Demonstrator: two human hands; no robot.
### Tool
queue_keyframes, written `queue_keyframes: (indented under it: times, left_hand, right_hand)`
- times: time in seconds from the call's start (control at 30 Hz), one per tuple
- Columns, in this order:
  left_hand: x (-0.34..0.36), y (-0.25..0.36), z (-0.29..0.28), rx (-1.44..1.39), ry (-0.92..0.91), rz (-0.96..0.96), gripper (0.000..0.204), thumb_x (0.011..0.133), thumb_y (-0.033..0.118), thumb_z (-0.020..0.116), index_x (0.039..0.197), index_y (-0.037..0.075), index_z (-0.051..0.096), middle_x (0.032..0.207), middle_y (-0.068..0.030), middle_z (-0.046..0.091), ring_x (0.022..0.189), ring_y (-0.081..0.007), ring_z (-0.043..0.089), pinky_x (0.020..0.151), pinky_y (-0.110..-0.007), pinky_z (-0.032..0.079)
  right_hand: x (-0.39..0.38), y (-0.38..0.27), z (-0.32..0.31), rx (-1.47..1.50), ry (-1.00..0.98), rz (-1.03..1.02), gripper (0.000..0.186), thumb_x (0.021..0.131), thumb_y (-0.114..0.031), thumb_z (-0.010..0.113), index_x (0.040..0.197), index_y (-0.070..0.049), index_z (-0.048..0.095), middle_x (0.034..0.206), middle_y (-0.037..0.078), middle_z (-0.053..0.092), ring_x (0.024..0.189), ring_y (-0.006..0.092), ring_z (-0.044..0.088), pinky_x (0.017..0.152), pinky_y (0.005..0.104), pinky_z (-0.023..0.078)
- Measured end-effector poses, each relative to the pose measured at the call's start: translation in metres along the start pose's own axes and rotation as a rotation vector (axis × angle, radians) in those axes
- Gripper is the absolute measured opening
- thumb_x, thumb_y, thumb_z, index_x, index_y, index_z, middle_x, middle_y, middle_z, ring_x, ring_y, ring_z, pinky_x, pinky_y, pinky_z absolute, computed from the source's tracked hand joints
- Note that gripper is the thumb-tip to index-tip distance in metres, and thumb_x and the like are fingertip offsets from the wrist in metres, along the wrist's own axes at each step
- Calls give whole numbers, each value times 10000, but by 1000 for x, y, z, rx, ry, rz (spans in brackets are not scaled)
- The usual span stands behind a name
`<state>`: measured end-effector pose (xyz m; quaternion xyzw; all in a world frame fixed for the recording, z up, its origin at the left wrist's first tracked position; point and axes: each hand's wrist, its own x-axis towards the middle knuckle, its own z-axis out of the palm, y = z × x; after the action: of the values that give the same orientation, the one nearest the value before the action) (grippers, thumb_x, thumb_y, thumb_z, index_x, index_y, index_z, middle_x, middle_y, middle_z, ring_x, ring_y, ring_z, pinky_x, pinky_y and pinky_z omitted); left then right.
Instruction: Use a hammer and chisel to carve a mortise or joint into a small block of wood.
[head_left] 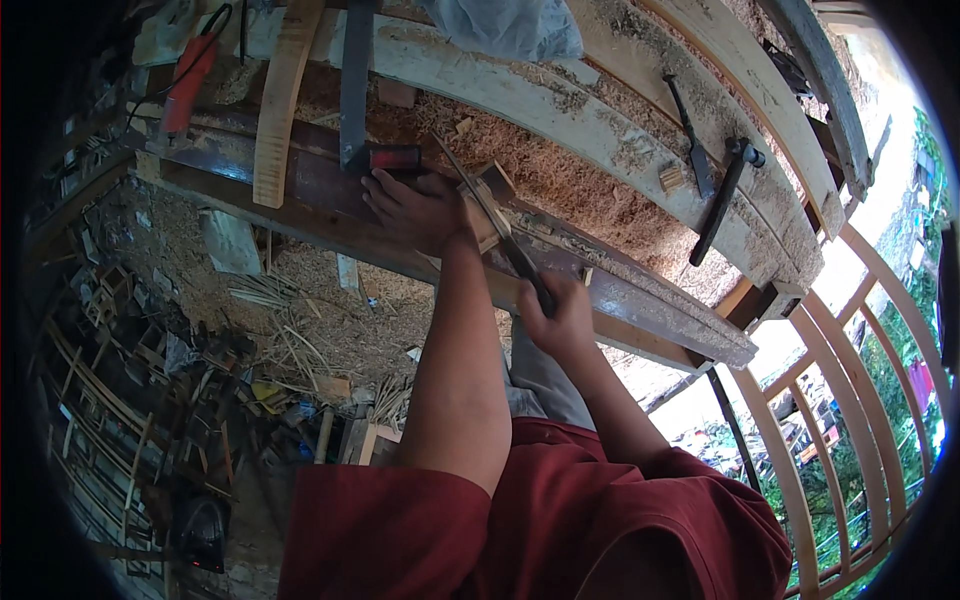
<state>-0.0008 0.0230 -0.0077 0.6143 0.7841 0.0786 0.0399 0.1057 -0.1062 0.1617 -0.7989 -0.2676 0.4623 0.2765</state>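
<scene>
My right hand (560, 312) is closed round the dark handle of a narrow, tapered hand tool (468, 178); whether it is a file or a saw I cannot tell. The tool's long thin blade slants up and left across a pale piece of wood (486, 228) on the workbench beam. My left hand (418, 212) bears down beside the blade, its fingers bent over and pointing left. It seems to grip the piece of wood, though the palm hides the contact. Just beyond its fingertips is a red and black object (395, 157). A small wooden block (497, 182) sits by the blade.
Wood shavings (600, 175) fill the bench trough. On the far boards lie a hammer (727, 200) and a chisel-like tool (690, 140). A red corded tool (190, 85), a curved wood strip (283, 100) and a grey strip (356, 85) are at upper left. Wooden railings (850, 370) stand at right.
</scene>
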Motion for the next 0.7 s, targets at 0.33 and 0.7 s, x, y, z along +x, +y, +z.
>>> queue_keyframes:
  times: [0.33, 0.7]
  left_hand:
    - [5, 4, -1, -13, -19, 2, 631, 952, 245, 488, 1539, 19, 441, 1610, -262, 422, 1478, -463, 422, 1203, -604, 377]
    - [-1, 0, 4, -6, 16, 25, 616, 950, 247, 492, 1520, 15, 463, 1598, -259, 443, 1463, -464, 443, 1178, -620, 398]
  right_hand:
    - [-8, 2, -3, 14, 20, -26, 285, 883, -209, 710, 705, -9, 611, 613, 221, 564, 574, 447, 612, 565, 495, 480]
    - [6, 3, -1, 0, 6, 4, 288, 921, -210, 686, 747, 11, 624, 571, 156, 530, 492, 241, 530, 527, 408, 423]
